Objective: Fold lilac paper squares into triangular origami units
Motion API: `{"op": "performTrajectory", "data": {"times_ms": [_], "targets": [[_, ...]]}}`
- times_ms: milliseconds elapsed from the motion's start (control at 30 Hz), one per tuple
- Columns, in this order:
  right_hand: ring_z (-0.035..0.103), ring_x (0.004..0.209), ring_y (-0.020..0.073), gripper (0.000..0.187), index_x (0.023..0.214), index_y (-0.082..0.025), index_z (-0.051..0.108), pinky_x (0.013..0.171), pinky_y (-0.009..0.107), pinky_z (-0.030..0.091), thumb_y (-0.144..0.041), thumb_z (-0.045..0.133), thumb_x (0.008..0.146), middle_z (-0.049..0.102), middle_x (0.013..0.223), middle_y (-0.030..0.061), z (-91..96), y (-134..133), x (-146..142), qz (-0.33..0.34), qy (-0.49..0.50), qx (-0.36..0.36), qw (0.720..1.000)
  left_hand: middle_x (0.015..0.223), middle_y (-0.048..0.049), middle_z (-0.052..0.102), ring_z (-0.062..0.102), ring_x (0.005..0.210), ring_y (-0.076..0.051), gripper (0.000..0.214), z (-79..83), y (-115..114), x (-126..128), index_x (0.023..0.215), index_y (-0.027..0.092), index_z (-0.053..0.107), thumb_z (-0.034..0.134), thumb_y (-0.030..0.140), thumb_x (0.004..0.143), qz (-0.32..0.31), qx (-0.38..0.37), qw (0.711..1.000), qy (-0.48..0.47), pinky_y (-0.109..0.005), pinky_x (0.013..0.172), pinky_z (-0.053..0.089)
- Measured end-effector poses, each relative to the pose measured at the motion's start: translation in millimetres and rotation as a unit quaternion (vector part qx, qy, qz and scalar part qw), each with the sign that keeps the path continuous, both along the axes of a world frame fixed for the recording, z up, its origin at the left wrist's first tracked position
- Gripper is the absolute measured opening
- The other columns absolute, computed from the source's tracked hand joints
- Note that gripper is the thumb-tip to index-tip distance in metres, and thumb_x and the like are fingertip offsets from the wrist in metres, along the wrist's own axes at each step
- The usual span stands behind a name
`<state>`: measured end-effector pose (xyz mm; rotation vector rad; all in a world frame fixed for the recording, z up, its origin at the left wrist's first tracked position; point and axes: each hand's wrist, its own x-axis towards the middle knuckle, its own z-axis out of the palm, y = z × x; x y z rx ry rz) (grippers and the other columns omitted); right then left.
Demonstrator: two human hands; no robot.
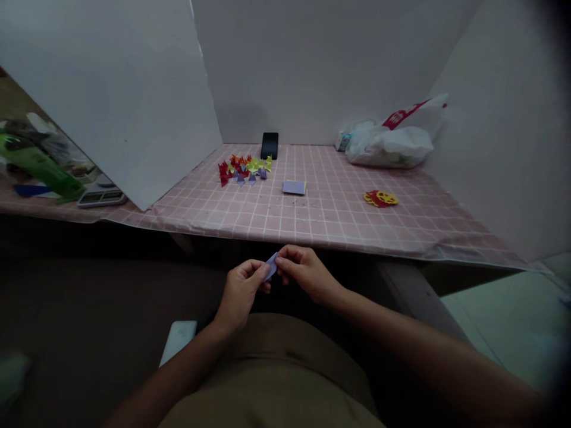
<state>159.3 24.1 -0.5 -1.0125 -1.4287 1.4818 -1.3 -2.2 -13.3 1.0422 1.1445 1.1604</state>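
Note:
A small piece of lavender origami paper [271, 267] is held between my two hands, in front of the table edge and above my lap. My left hand [243, 291] pinches its lower left part with thumb and fingers. At its upper right corner, the fingertips of my right hand [306, 270] are closed on it. On the table beyond lies a short stack of paper squares [294, 188], lavender on top with a yellow edge showing. To its left stands a cluster of small folded paper figures [243, 169] in red, orange, yellow and lavender.
A black phone [269, 145] leans near the back panel. Red and yellow cut-out shapes [380, 198] lie at right, before a white plastic bag [392, 142]. A kitchen scale [102, 195] sits past the left white panel [134, 89]. Beside my left forearm is a white device [179, 340].

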Motion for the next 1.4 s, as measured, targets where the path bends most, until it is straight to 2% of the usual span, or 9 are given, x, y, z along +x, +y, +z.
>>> {"op": "performTrajectory", "data": {"times_ms": [100, 300, 400, 500, 600, 700, 900, 1100, 1400], "targets": [[0.05, 0.053, 0.0093, 0.025, 0.075, -0.017, 0.059, 0.054, 0.025, 0.038, -0.039, 0.06, 0.086, 0.058, 0.065, -0.0023, 1.3, 0.1, 0.1, 0.002, 0.002, 0.003, 1.0, 0.061, 0.0017, 0.059, 0.052, 0.055, -0.01, 0.025, 0.8, -0.4, 0.6, 0.07, 0.015, 0.067, 0.074, 0.038, 0.078, 0.005, 0.009, 1.0, 0.009, -0.022, 0.057, 0.043], [0.048, 0.048, 0.0084, 0.025, 0.071, -0.017, 0.059, 0.048, 0.023, 0.034, -0.038, 0.068, 0.081, 0.057, 0.061, -0.0032, -2.0, 0.5, 1.4, -0.01, -0.012, -0.002, 1.0, 0.06, 0.0013, 0.06, 0.051, 0.054, -0.01, 0.025, -1.1, -0.3, -0.2, 0.071, 0.015, 0.067, 0.07, 0.038, 0.082, -0.049, 0.024, 0.997, 0.049, -0.023, 0.058, 0.04], [0.048, 0.045, 0.0084, 0.031, 0.067, -0.017, 0.058, 0.046, 0.022, 0.034, -0.041, 0.062, 0.086, 0.056, 0.056, -0.0034, -0.4, 1.2, 2.2, -0.015, -0.028, 0.009, 0.999, 0.059, 0.0016, 0.06, 0.051, 0.053, -0.01, 0.025, -1.4, -0.1, -0.3, 0.07, 0.016, 0.066, 0.07, 0.037, 0.082, -0.058, 0.028, 0.997, 0.045, -0.024, 0.057, 0.04], [0.05, 0.044, 0.0087, 0.036, 0.066, -0.017, 0.058, 0.047, 0.023, 0.037, -0.044, 0.055, 0.09, 0.058, 0.057, -0.0019, 2.7, 3.4, 3.5, -0.01, -0.01, 0.003, 1.0, 0.061, 0.0021, 0.059, 0.051, 0.054, -0.01, 0.024, -1.7, -0.6, 0.2, 0.071, 0.016, 0.065, 0.071, 0.037, 0.081, -0.036, 0.023, 0.999, 0.018, -0.023, 0.056, 0.04], [0.052, 0.047, 0.0091, 0.03, 0.073, -0.016, 0.062, 0.05, 0.024, 0.041, -0.042, 0.058, 0.088, 0.061, 0.062, -0.0014, 4.1, 5.4, 4.6, -0.009, 0.026, -0.009, 1.0, 0.062, 0.0028, 0.058, 0.05, 0.054, -0.009, 0.023, -2.5, -1.7, 0.6, 0.071, 0.015, 0.064, 0.072, 0.036, 0.08, 0.0, 0.014, 1.0, -0.002, -0.022, 0.056, 0.041], [0.053, 0.05, 0.009, 0.022, 0.077, -0.016, 0.063, 0.053, 0.024, 0.042, -0.037, 0.066, 0.083, 0.062, 0.065, -0.002, 3.7, 5.1, 4.3, 0.002, 0.039, -0.02, 0.999, 0.061, 0.0029, 0.057, 0.05, 0.054, -0.009, 0.024, -3.0, -2.6, 0.4, 0.07, 0.015, 0.064, 0.071, 0.036, 0.081, 0.007, 0.013, 1.0, -0.007, -0.022, 0.056, 0.041], [0.053, 0.052, 0.0086, 0.018, 0.077, -0.016, 0.064, 0.054, 0.024, 0.041, -0.033, 0.069, 0.082, 0.063, 0.067, -0.0019, 2.3, 2.9, 2.7, 0.01, 0.054, -0.025, 0.998, 0.063, 0.0022, 0.058, 0.051, 0.056, -0.01, 0.024, -2.5, -2.9, -0.5, 0.07, 0.016, 0.064, 0.069, 0.035, 0.082, -0.008, 0.014, 1.0, -0.007, -0.023, 0.058, 0.042], [0.053, 0.052, 0.0089, 0.018, 0.077, -0.016, 0.063, 0.052, 0.024, 0.039, -0.033, 0.069, 0.081, 0.062, 0.065, -0.0022, 0.1, 2.5, 2.6, 0.018, 0.045, -0.016, 0.999, 0.07, 0.0002, 0.064, 0.054, 0.059, -0.011, 0.018, -3.0, -1.5, -0.9, 0.081, 0.017, 0.067, 0.064, 0.033, 0.087, -0.042, 0.036, 0.998, 0.015, -0.023, 0.06, 0.044], [0.052, 0.053, 0.0086, 0.02, 0.077, -0.016, 0.062, 0.053, 0.024, 0.039, -0.034, 0.069, 0.082, 0.061, 0.066, -0.0021, 0.8, 1.8, 3.3, 0.028, 0.05, -0.024, 0.998, 0.059, 0.0025, 0.055, 0.048, 0.055, -0.011, 0.027, 4.1, -3.3, -3.4, 0.072, 0.017, 0.065, 0.059, 0.036, 0.091, -0.053, 0.056, 0.995, 0.06, -0.023, 0.056, 0.038]]}}
